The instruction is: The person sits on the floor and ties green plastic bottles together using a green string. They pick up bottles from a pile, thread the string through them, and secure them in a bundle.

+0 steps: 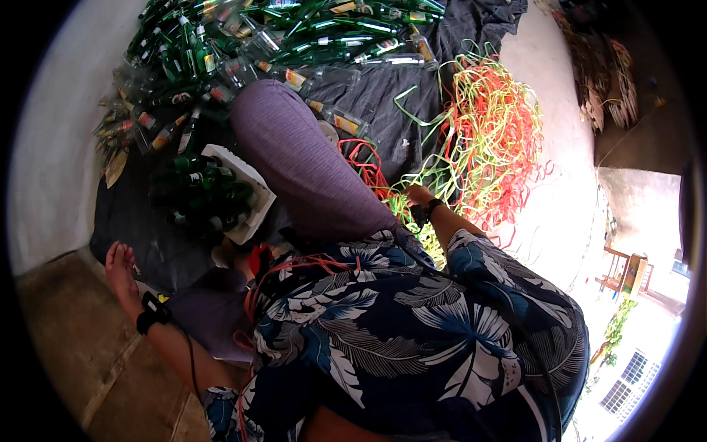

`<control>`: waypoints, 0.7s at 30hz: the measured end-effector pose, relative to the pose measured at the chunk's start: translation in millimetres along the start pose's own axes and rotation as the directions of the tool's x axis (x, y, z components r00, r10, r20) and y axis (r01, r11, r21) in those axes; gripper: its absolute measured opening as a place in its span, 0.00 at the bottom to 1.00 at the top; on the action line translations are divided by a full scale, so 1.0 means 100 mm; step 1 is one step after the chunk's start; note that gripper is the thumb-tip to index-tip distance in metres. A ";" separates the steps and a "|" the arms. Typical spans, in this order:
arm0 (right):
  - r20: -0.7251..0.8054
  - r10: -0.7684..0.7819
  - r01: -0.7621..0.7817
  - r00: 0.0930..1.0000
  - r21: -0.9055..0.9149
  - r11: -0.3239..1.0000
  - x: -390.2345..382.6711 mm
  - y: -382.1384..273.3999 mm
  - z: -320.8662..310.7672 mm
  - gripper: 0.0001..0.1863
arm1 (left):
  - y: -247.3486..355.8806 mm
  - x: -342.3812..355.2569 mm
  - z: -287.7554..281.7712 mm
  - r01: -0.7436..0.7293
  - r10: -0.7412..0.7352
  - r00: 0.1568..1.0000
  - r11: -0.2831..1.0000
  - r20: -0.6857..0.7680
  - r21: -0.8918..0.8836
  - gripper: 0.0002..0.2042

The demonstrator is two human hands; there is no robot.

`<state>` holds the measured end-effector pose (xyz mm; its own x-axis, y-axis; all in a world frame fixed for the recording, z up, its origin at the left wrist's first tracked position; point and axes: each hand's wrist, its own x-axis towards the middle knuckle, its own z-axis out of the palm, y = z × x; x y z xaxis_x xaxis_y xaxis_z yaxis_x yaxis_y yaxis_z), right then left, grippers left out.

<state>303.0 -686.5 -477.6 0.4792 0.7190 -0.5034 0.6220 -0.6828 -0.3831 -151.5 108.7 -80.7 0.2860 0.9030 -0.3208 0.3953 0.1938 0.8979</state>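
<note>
Hand at left [122, 268] is unclenched; right hand [420, 196] touches yellow-green strips [402, 209], its closure unclear.

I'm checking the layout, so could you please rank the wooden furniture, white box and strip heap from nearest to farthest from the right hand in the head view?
1. Strip heap: beside the right hand.
2. White box: left, across the purple-clad leg.
3. Wooden furniture: far right, in the bright area.
</note>
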 end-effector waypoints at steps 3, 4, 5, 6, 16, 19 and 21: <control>0.117 -0.370 0.387 0.922 -0.339 0.858 -0.01 0.38 0.15 0.09 | 0.02 0.08 0.12 0.031 -0.031 0.999 1.000 0.032 -0.001 0.17; 0.084 -0.185 0.201 0.979 -0.282 0.938 0.10 0.14 0.03 0.09 | 0.04 0.03 0.15 0.019 -0.019 1.000 1.000 0.021 0.021 0.17; 0.052 0.020 -0.008 0.998 -0.217 0.976 0.20 -0.12 -0.12 0.09 | 0.07 0.00 0.19 -0.001 0.001 1.000 1.000 0.016 0.029 0.17; 0.034 0.208 -0.199 0.978 -0.170 0.965 0.28 -0.41 -0.41 0.09 | 0.06 -0.06 0.16 -0.006 0.006 1.000 1.000 -0.001 0.026 0.17; -0.492 0.158 0.408 0.856 0.831 0.378 0.77 -1.60 -3.22 0.16 | 0.07 -0.04 0.21 -0.032 0.032 0.999 0.999 0.015 0.000 0.16; -0.478 0.222 0.415 0.850 0.867 0.277 0.74 -2.25 -4.32 0.12 | 0.03 0.01 0.13 -0.051 0.052 0.998 0.998 0.035 -0.030 0.18; -0.556 0.106 0.501 0.824 0.804 0.320 0.76 -2.31 -4.90 0.11 | 0.10 -0.03 0.20 -0.068 0.069 0.997 0.997 0.036 -0.024 0.18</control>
<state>499.3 -410.9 -48.3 0.8055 0.5921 -0.0254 -0.0592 0.0378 -0.9975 -130.9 100.7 -76.6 0.3437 0.8998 -0.2686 0.3536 0.1409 0.9247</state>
